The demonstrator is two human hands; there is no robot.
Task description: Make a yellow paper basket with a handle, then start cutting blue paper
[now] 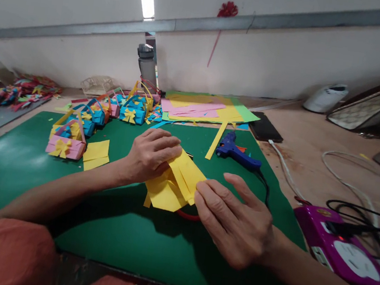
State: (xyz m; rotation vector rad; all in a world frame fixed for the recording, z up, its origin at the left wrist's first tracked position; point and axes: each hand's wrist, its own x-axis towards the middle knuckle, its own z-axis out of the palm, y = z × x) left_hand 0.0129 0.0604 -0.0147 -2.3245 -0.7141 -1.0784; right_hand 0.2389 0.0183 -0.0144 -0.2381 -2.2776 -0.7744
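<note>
A person's two bare hands hold a folded yellow paper piece (186, 172) at the centre of the frame, above a dark green mat (103, 238) on a tan tabletop (307, 153). The left hand (153, 154) has its fingers clamped on the upper left end; the right hand (235, 221) pinches the right end between its fingers, one finger raised. Small multicoloured paper baskets (66, 146) line the left, while a blue plastic glue gun (239, 153) lies right of centre.

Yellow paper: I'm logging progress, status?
Left grip, right grip: both on yellow paper. Paper folded, held over green mat. Red item partly hidden behind it.
</note>
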